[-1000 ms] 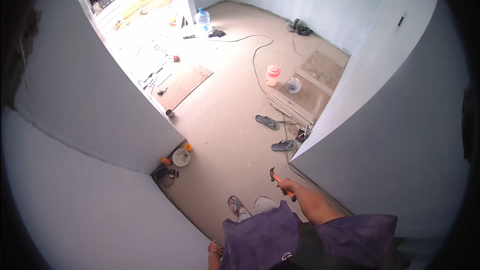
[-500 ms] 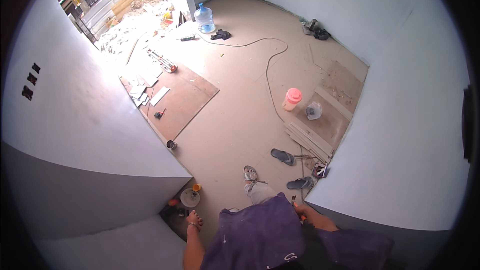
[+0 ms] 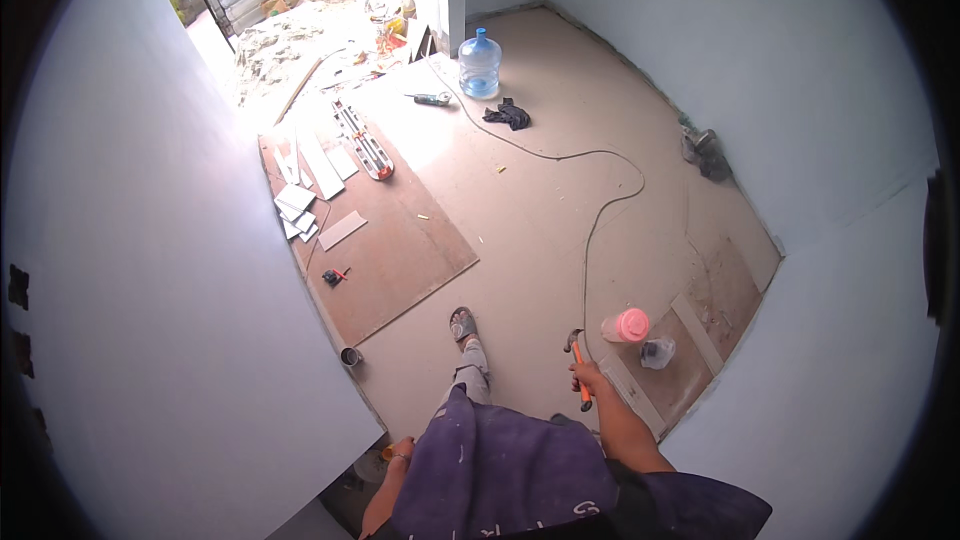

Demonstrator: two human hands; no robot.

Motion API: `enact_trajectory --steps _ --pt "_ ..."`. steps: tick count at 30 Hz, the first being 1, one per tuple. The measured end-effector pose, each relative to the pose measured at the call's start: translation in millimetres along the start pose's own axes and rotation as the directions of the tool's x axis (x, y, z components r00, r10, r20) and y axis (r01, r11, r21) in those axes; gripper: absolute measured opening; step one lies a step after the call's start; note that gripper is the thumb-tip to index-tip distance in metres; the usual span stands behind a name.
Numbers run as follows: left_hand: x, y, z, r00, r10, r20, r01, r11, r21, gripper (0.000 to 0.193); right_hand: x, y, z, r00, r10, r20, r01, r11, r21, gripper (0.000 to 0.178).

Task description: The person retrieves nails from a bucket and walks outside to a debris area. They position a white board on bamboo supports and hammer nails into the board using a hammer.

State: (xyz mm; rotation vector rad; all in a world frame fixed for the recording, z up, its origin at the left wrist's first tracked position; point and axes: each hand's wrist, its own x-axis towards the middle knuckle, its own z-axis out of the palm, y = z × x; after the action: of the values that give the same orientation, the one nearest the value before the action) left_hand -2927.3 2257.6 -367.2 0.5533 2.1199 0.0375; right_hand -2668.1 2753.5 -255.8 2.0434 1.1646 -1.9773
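Fingers of the right hand (image 3: 587, 377) were closed around the orange handle of a hammer (image 3: 577, 354), which was held near five o'clock from the middle of the view, its dark head pointed toward twelve. By the left hand (image 3: 402, 450), at seven o'clock, an orange cup (image 3: 388, 453) was seen; whether its fingers were open or closed could not be told, nor whether the cup was touched. Between the two hands a purple shirt (image 3: 500, 465) was shown, and a sandalled foot (image 3: 461, 325) was planted at six o'clock on the tan floor (image 3: 530, 230).

At four o'clock a jug with a pink lid (image 3: 627, 325) was placed just beside a clear plastic bag (image 3: 657, 352). From eleven o'clock a grey cable (image 3: 587, 230) was strung in a loose curve toward the hammer's head. At twelve a clear blue water bottle (image 3: 480, 68) was stood upright, with a black cloth (image 3: 508, 115) dropped near it and a power tool (image 3: 432, 99) laid at eleven. At nine a brown board (image 3: 410, 250) was spread, on which a tile cutter (image 3: 364, 143) was rested toward ten, near pale tile pieces (image 3: 295, 203).
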Motion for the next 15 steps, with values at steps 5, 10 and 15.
enact_trajectory --steps 5,10,15 --pt "96.4 147.6 -217.1 0.851 -0.358 0.385 0.409 -0.011 -0.913 0.027 68.0 -94.2 9.7 0.993 0.113 0.042 -0.102 0.974 -0.203 0.022" --pt "217.6 244.6 -402.0 0.949 -0.273 0.155 0.191 0.110 -0.975 0.032 107.9 -216.5 50.0 0.969 0.241 0.055 -0.222 0.946 -0.235 0.019" --pt "333.9 342.2 -533.1 0.962 -0.246 0.121 0.167 0.179 -0.970 0.035 198.0 -359.0 83.0 0.953 0.289 0.094 -0.243 0.910 -0.335 0.022"
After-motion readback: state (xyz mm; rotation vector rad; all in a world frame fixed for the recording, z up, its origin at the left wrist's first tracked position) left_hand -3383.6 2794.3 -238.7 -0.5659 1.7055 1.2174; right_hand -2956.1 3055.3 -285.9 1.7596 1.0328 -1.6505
